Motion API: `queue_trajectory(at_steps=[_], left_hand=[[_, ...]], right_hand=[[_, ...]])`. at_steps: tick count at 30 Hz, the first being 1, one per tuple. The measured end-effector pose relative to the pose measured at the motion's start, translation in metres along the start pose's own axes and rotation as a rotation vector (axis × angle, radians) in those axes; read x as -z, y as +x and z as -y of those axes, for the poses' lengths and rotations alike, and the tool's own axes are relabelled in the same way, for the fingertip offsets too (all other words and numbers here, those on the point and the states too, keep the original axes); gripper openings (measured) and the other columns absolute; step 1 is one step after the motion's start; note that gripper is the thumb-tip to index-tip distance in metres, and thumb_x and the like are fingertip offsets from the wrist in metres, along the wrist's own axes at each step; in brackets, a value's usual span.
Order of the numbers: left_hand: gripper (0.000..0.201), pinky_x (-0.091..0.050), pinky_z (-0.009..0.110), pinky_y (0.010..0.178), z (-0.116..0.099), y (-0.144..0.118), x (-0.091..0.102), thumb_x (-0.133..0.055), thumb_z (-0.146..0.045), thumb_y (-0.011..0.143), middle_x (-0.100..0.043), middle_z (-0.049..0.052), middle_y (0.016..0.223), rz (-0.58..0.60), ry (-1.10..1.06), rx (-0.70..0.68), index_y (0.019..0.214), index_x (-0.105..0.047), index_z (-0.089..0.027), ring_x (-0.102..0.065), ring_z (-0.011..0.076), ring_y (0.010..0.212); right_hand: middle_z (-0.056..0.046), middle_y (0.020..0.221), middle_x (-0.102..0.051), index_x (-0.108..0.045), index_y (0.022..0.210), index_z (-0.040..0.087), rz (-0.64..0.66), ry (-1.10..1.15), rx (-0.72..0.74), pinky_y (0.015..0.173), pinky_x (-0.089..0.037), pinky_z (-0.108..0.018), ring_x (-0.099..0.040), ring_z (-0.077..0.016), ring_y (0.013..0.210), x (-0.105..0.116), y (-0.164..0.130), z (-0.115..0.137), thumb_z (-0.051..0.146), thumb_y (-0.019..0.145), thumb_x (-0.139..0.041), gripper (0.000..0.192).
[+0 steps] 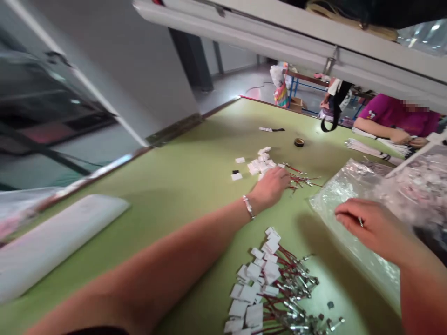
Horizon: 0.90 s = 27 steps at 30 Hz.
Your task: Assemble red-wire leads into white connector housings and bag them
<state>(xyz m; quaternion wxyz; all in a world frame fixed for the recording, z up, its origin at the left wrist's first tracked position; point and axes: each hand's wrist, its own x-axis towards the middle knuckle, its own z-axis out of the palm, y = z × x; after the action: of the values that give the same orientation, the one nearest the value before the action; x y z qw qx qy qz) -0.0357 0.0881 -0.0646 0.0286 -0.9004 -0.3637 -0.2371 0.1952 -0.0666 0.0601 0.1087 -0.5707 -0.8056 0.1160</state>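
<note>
My left hand (pixel 271 187) reaches to the far pile, its fingers curled together between white square tags (pixel 260 164) and thin red wires with metal ends (pixel 302 179). Its fingertips are hidden, so what they pinch does not show. Over a clear plastic bag (pixel 344 188), my right hand (pixel 365 225) is closed, and a small metal end pokes out between its fingers. Nearer to me, below my left forearm, lies a larger heap of white square tags (pixel 247 293) on red wires, with shiny metal ends (pixel 296 288) pointing right.
On the green table (pixel 188 177) are a black tape roll (pixel 299 142) and a white padded roll (pixel 66 242) at left. A clear bag of pale pieces (pixel 419 181) stands at right. A co-worker in purple (pixel 401 114) handles white strips (pixel 372 151). A shelf edge (pixel 279 42) hangs overhead.
</note>
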Motion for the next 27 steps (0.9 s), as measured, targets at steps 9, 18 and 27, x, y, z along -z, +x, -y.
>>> queue_trajectory(at_steps=[9,18,27], left_hand=[[0.021,-0.047,0.036,0.08,-0.006,-0.002,0.007,-0.038,-0.019,0.095,-0.062,0.009,0.087,-0.144,-0.094,0.022,0.09,-0.058,-0.016,-0.055,0.0209,0.083],[0.023,-0.05,0.031,0.08,-0.012,-0.004,0.018,-0.044,-0.021,0.093,-0.069,0.007,0.095,-0.078,-0.444,0.246,0.102,-0.065,-0.017,-0.063,0.0179,0.086],[0.009,-0.048,0.024,0.064,-0.021,-0.003,0.02,-0.063,-0.02,0.082,-0.067,0.001,0.075,-0.1,-0.731,0.367,0.078,-0.071,-0.018,-0.058,0.0119,0.066]], right_hand=[[-0.003,0.083,-0.068,-0.066,0.08,0.021,0.106,-0.308,-0.454,0.059,-0.035,-0.027,-0.059,-0.017,0.072,0.004,-0.03,-0.075,0.029,0.087,-0.045,0.023],[-0.008,0.085,-0.063,-0.064,0.081,0.02,-0.001,-0.366,-0.333,0.062,-0.039,-0.031,-0.061,-0.0204,0.071,-0.065,-0.034,-0.125,0.029,0.087,-0.044,0.023],[-0.005,0.09,-0.068,-0.062,0.083,0.027,-0.217,-0.066,-0.37,0.063,-0.046,-0.035,-0.062,-0.0206,0.069,-0.046,-0.032,-0.095,0.046,0.085,-0.05,0.023]])
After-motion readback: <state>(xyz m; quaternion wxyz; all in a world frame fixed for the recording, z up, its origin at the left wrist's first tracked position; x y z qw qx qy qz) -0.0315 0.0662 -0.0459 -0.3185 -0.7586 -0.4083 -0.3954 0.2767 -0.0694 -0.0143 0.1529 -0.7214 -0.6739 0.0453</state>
